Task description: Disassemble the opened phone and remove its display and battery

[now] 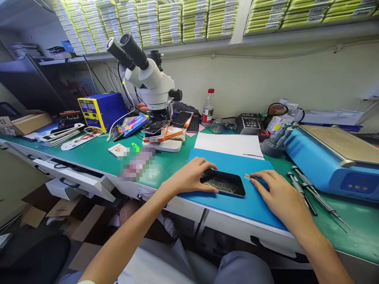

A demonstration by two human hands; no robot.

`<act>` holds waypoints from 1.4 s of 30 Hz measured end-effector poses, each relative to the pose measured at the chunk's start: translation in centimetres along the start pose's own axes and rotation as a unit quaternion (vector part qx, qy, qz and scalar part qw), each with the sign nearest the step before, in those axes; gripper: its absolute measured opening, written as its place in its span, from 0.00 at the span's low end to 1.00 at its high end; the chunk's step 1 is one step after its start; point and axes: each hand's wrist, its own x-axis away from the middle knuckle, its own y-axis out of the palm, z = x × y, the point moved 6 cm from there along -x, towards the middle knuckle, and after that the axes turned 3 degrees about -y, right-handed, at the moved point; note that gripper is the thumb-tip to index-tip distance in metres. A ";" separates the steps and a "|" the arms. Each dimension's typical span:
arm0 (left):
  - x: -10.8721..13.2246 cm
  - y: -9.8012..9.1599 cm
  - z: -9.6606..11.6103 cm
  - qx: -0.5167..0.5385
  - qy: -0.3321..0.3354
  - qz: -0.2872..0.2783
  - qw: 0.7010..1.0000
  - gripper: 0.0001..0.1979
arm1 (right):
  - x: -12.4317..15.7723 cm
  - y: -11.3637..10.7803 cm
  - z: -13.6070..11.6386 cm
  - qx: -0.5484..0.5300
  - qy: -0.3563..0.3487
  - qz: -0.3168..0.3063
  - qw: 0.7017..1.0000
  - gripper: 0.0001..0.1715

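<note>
A black smartphone (226, 184) lies screen up on the blue mat (263, 213), with shelf reflections across its glass. My left hand (194, 175) grips its left end, thumb along the near edge and fingers at the far edge. Just off the phone's right end, my right hand (276, 193) pinches a small, thin, pale flat piece (247, 176) between thumb and forefinger. That piece is too small to tell its kind. Several slim screwdrivers (316, 193) lie to the right of my right hand.
A microscope (154, 83) stands behind on the left, phones piled on its base. A white sheet (229, 144) lies behind the mat. At right sits a blue machine (331, 157); a bottle (208, 108) stands by the wall. An open drawer (77, 177) juts out at left.
</note>
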 end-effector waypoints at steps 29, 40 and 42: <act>0.3 -0.2 -0.1 -0.034 -0.023 0.005 0.999 0.32 | 0.4 0.2 0.0 -0.004 -0.012 0.014 1.000 0.28; 0.6 -0.4 -0.2 0.016 -0.009 -0.012 1.000 0.29 | 0.6 -0.1 -0.5 -0.008 -0.029 0.017 0.999 0.26; 0.6 -0.4 0.0 0.012 -0.013 -0.013 1.000 0.27 | 0.6 -0.2 -0.5 -0.005 -0.029 0.020 0.999 0.26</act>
